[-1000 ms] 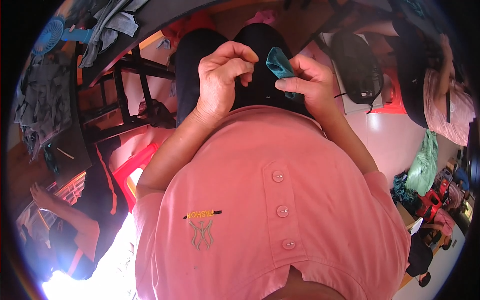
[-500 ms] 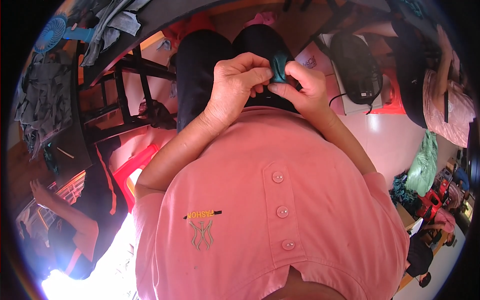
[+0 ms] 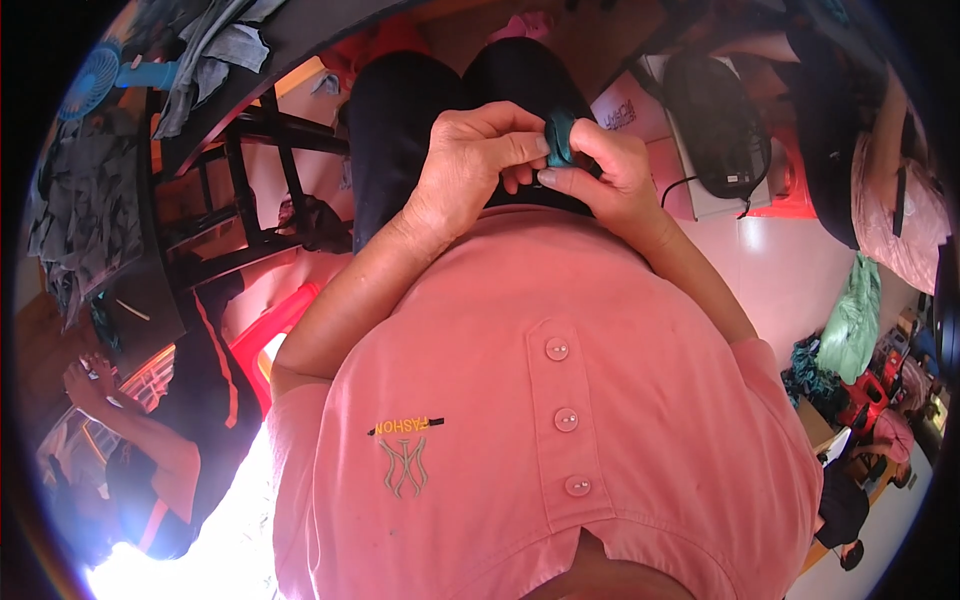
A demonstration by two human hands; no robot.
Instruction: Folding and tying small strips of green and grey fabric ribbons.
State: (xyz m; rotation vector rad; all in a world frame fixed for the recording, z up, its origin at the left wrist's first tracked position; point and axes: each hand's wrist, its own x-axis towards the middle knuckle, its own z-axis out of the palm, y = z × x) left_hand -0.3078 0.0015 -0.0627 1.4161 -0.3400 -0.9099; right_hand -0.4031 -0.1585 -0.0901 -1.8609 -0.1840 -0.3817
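Observation:
Over my lap, a small piece of dark teal fabric (image 3: pixel 559 140) is held between both hands, bunched and folded. My left hand (image 3: pixel 478 155) pinches its left edge between thumb and forefinger, the other fingers curled. My right hand (image 3: pixel 608 165) grips the right side, with its thumb below and the forefinger bent over the cloth. The fabric's lower end and whatever lies behind the fingers are hidden. Beneath the hands are my dark trousers (image 3: pixel 400 130).
At left, a dark table (image 3: pixel 160 290) bears grey cloth pieces (image 3: pixel 85 215) and a blue fan (image 3: pixel 95 80). A black mesh-like object (image 3: pixel 715 125) rests on a box at right, by a red stool (image 3: pixel 785 180). Co-workers sit on both sides; green cloth (image 3: pixel 850 320) hangs at right.
The teal fabric has shifted slightly and looks more curled between my fingers. My hands stay almost in place. At left, a co-worker's hands have come together.

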